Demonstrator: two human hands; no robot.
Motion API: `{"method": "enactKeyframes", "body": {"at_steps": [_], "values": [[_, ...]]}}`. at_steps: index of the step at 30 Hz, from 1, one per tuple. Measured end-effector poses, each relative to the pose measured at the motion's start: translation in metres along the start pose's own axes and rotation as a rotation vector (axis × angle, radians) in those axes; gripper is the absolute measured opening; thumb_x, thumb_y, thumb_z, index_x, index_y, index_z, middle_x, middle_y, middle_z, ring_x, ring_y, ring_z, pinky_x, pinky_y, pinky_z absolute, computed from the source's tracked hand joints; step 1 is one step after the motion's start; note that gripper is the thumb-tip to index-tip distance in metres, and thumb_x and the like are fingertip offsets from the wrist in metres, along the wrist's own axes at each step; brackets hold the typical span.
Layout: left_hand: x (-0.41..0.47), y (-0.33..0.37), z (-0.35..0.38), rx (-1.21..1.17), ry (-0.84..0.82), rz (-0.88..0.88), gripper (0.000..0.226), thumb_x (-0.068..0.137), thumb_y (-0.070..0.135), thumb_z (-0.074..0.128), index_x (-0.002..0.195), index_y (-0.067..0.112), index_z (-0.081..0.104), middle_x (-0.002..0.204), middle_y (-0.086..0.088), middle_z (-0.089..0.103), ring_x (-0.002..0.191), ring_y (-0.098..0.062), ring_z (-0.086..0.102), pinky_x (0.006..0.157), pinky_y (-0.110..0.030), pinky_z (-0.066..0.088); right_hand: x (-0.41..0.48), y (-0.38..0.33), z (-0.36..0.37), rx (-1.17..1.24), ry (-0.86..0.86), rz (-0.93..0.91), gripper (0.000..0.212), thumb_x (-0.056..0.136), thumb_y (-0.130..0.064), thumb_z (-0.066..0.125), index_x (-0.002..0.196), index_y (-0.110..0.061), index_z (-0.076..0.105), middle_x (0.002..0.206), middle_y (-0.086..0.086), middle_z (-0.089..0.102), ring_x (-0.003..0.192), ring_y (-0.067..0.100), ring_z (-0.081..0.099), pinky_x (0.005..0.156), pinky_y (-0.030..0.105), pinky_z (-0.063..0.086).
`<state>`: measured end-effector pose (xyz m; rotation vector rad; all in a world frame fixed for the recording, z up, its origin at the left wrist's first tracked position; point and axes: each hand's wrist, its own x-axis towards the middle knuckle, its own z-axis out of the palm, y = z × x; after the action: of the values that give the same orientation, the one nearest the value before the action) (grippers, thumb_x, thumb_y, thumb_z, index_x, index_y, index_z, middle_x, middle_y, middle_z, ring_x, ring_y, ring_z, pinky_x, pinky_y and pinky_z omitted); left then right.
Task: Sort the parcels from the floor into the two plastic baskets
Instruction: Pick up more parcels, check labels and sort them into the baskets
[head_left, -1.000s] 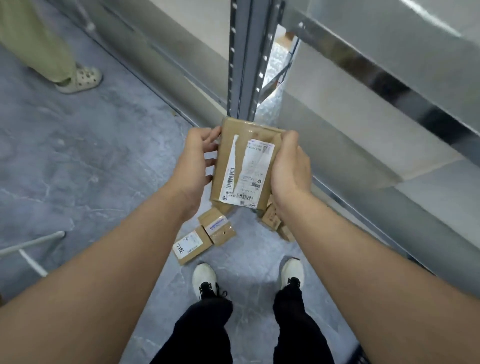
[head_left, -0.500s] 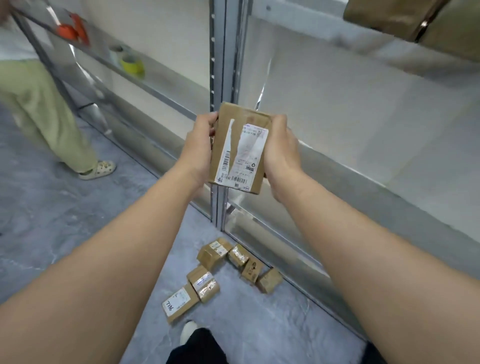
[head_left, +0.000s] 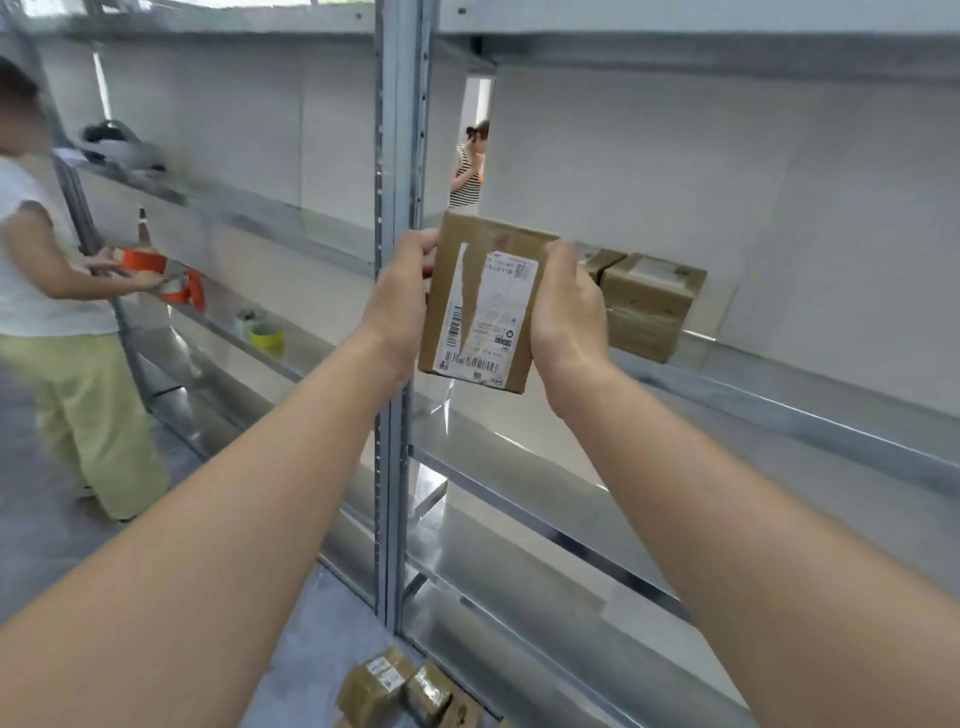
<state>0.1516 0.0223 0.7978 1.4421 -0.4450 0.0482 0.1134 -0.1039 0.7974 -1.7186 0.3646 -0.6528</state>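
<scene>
Cardboard parcel (head_left: 480, 306) held mid-frame, both hands' fingers clenched on its edges.
Left hand (head_left: 397, 306) and right hand (head_left: 566, 314) grip its sides before a steel shelf (head_left: 779, 410) carrying boxes (head_left: 649, 301) at centre right; more parcels (head_left: 400, 691) lie on the grey floor, bottom centre.

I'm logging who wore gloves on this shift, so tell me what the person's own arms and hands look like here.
No gloves. The left hand and right hand are bare, and both forearms are bare as far as the picture's lower edge, with no sleeve in view. No watch, ring, bracelet or marking shows on either wrist or hand.
</scene>
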Motion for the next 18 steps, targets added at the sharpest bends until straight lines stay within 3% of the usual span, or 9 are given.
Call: {"method": "enactKeyframes", "body": {"at_steps": [2,6,8,13,16,18], "values": [[-0.004,0.024,0.01,-0.004,-0.016,0.033,0.047,0.106,0.046,0.03,0.082,0.024,0.064,0.065,0.011,0.066,0.062,-0.002,0.064,0.066,-0.026,0.054,-0.003,-0.022,-0.015,0.001,0.023,-0.057,0.054,0.092,-0.065,0.024,0.086,-0.023,0.06,0.089,0.0,0.07,0.083,0.021,0.061,0.08,0.044,0.05],[-0.017,0.067,0.029,-0.007,-0.04,0.069,0.048,0.105,0.049,0.028,0.083,0.027,0.064,0.069,0.015,0.068,0.09,-0.018,0.061,0.096,-0.045,0.049,-0.014,-0.055,-0.041,-0.009,0.07,-0.146,0.052,0.087,-0.065,0.024,0.089,-0.028,0.06,0.097,0.004,0.074,0.094,0.026,0.068,0.091,0.05,0.056],[-0.024,0.086,0.035,-0.032,-0.071,0.077,0.047,0.105,0.05,0.028,0.093,0.028,0.068,0.084,0.008,0.071,0.098,-0.021,0.062,0.104,-0.049,0.047,-0.021,-0.069,-0.054,-0.019,0.103,-0.181,0.052,0.09,-0.063,0.026,0.095,-0.027,0.063,0.1,0.003,0.075,0.097,0.024,0.069,0.093,0.051,0.057],[-0.039,0.122,0.043,-0.042,-0.162,0.09,0.055,0.096,0.062,0.032,0.121,0.026,0.064,0.113,-0.004,0.066,0.113,-0.026,0.061,0.104,-0.057,0.047,-0.041,-0.1,-0.08,-0.04,0.168,-0.21,0.051,0.097,-0.061,0.027,0.106,-0.028,0.065,0.106,-0.002,0.073,0.101,0.02,0.067,0.095,0.051,0.057],[-0.046,0.137,0.046,-0.063,-0.217,0.084,0.053,0.1,0.06,0.031,0.12,0.025,0.066,0.113,-0.005,0.069,0.11,-0.026,0.062,0.101,-0.059,0.048,-0.058,-0.117,-0.091,-0.06,0.233,-0.212,0.048,0.099,-0.06,0.028,0.105,-0.03,0.064,0.106,-0.003,0.072,0.1,0.019,0.067,0.096,0.051,0.058],[-0.051,0.144,0.05,-0.073,-0.275,0.083,0.05,0.102,0.058,0.029,0.115,0.028,0.067,0.11,-0.003,0.069,0.11,-0.025,0.062,0.1,-0.059,0.049,-0.069,-0.127,-0.1,-0.087,0.301,-0.221,0.041,0.106,-0.053,0.03,0.099,-0.029,0.062,0.1,-0.003,0.07,0.093,0.016,0.064,0.087,0.045,0.056]]}}
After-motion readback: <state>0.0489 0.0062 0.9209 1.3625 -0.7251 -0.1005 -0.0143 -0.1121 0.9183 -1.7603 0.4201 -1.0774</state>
